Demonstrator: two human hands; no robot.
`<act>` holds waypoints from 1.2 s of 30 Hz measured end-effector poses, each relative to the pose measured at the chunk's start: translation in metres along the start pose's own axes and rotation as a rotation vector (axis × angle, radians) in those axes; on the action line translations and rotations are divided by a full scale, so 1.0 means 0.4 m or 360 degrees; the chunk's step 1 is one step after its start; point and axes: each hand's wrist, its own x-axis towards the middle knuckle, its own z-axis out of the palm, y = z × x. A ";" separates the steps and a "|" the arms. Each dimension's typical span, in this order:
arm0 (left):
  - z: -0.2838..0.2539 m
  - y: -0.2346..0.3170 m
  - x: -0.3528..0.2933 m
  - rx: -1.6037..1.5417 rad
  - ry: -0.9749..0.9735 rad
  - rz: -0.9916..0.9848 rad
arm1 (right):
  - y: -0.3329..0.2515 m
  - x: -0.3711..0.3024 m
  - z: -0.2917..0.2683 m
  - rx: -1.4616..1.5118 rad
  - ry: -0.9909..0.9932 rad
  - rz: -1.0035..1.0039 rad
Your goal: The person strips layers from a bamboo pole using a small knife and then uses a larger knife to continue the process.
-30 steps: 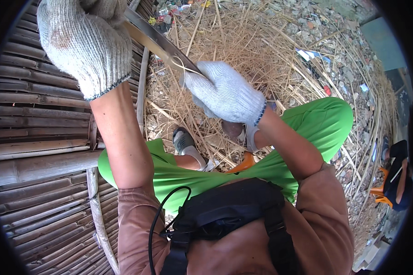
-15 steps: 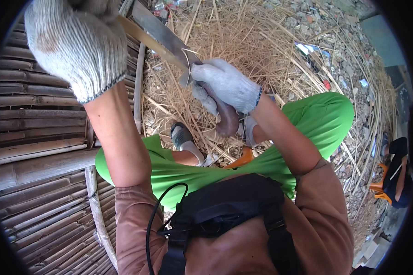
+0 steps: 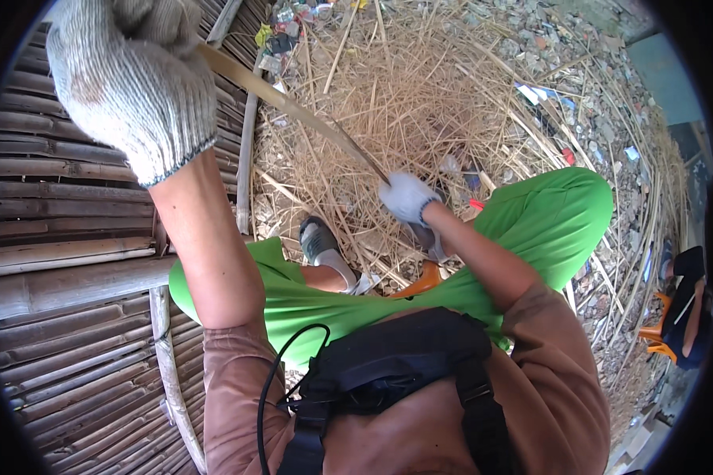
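A wall of stacked bamboo poles (image 3: 63,237) fills the left side of the view, the poles lying flat one above another, with a thicker pole crossing near the person's knee; to the right of it the ground is covered by a wide heap of dry straw and thin bamboo shavings (image 3: 420,103), with gravel and small bits of litter beyond it toward the upper right; the person sits with legs in bright green trousers (image 3: 547,222) bent over this heap, one foot in a grey sandal (image 3: 321,241) resting on the straw just beside the bamboo wall; a black chest harness (image 3: 388,372) with a thin cable sits over a brown shirt at the bottom of the view; at the far right edge another person sits low near something orange, well apart from the work.

The left hand (image 3: 135,79), in a knitted white work glove, is raised close to the camera at the upper left, its grip pressed together around the upper end of a long thin bamboo strip (image 3: 293,107); the strip runs slanting down and to the right over the straw heap to the right hand (image 3: 408,196), also gloved in white, which is held low above the knees with its grip pinching the strip's lower end; something dark shows just below this hand, but what it is I cannot tell.
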 end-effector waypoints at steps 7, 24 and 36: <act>-0.057 -0.014 0.023 -0.0030 -0.0121 -0.0010 | -0.172 -0.053 -0.096 0.0300 0.0205 -0.0245; -0.177 0.049 0.043 -0.0544 -0.0631 -0.0539 | -0.398 -0.257 -0.317 0.0667 0.0176 -0.0587; -0.154 0.073 -0.010 -0.0665 -0.0717 -0.0481 | -0.246 -0.166 -0.134 0.0505 0.0145 -0.0369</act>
